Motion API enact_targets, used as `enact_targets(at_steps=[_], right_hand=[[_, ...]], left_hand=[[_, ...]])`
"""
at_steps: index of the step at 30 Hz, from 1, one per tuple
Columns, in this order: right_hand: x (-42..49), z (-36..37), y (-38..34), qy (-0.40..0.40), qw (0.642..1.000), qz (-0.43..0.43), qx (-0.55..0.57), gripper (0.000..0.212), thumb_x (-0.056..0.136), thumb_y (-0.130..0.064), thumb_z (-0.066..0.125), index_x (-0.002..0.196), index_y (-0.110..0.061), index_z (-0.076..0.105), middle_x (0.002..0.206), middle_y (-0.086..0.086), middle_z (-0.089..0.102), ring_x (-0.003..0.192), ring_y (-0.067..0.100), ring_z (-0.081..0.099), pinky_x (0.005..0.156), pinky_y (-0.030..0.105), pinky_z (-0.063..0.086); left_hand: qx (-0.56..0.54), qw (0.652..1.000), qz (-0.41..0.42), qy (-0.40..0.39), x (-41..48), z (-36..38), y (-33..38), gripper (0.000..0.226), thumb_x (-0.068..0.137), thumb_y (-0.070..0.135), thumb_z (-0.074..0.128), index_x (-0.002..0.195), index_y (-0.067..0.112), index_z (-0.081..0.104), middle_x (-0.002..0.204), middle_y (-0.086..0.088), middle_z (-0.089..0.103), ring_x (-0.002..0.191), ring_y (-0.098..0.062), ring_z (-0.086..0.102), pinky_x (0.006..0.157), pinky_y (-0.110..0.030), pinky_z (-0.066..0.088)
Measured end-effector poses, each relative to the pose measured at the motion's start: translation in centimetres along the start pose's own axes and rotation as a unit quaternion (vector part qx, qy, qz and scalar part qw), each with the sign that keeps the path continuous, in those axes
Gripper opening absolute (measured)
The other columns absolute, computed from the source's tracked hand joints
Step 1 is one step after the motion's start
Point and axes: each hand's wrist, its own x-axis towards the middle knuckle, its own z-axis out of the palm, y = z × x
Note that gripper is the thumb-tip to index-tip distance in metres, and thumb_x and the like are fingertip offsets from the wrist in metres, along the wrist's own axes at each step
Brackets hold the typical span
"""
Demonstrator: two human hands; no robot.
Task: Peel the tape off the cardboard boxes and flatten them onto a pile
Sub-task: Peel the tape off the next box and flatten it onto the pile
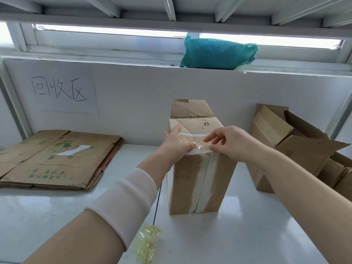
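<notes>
The right hand (231, 144) pinches the loose end of a strip of clear tape (200, 147) between thumb and forefinger at the top front edge of the upright box (192, 185), while the left hand (177, 143) lies flat on the box's top — fingers spread, thumb pressed beside the lifted tape — to steady it. The box stands near the middle of the white surface (257, 235), its front face showing a pale band where tape runs down the seam.

At the left back of the surface lies the pile of flattened cardboard (57, 161); at the right back edge, more opened boxes (297, 147) lean against the wall, not yet flattened. A crumpled wad of yellowish tape (148, 242) sits at the near edge.

The risk from here, as I judge it: the tape is thin and looks well stuck, so a sharp or sideways pull may snap it and leave a remnant — or tear the paper skin off the cardboard. The tall, narrow box could also tip toward the person if the left hand eases its pressure.
</notes>
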Motion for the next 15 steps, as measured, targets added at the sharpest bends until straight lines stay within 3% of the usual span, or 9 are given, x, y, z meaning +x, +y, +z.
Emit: enact_targets(at_steps=[4, 9, 15], right_hand=[[0.46, -0.1, 0.32, -0.023, 0.998, -0.035, -0.049, 0.025, 0.088, -0.023, 0.06, 0.112, -0.027, 0.065, 0.091, -0.006, 0.057, 0.07, 0.001, 0.045, 0.069, 0.016, 0.033], [0.55, 0.25, 0.31, -0.021, 0.996, -0.071, -0.057, 0.019, 0.091, -0.023, 0.056, 0.102, -0.032, 0.067, 0.083, -0.017, 0.047, 0.088, 0.008, 0.042, 0.081, 0.022, 0.03], [0.31, 0.61, 0.06, -0.035, 0.989, -0.105, -0.101, 0.043, 0.094, -0.001, 0.04, 0.105, -0.03, 0.069, 0.099, -0.001, 0.048, 0.093, 0.015, 0.045, 0.075, 0.021, 0.033]], left_hand=[[0.003, 1.0, -0.013, 0.005, 0.22, 0.17, 0.16, 0.078, 0.087, 0.021, 0.064, 0.148, 0.027, 0.017, 0.157, -0.013, 0.007, 0.141, -0.027, 0.023, 0.115, -0.038, 0.023], [0.001, 1.0, -0.028, 0.011, 0.29, 0.35, 0.35, 0.075, 0.089, 0.019, 0.061, 0.148, 0.028, 0.016, 0.157, -0.012, 0.004, 0.14, -0.029, 0.026, 0.116, -0.038, 0.022], [0.008, 0.999, -0.034, 0.01, 0.38, 0.31, 0.3, 0.07, 0.093, 0.019, 0.055, 0.149, 0.029, 0.013, 0.157, -0.011, 0.001, 0.141, -0.029, 0.022, 0.116, -0.035, 0.019]])
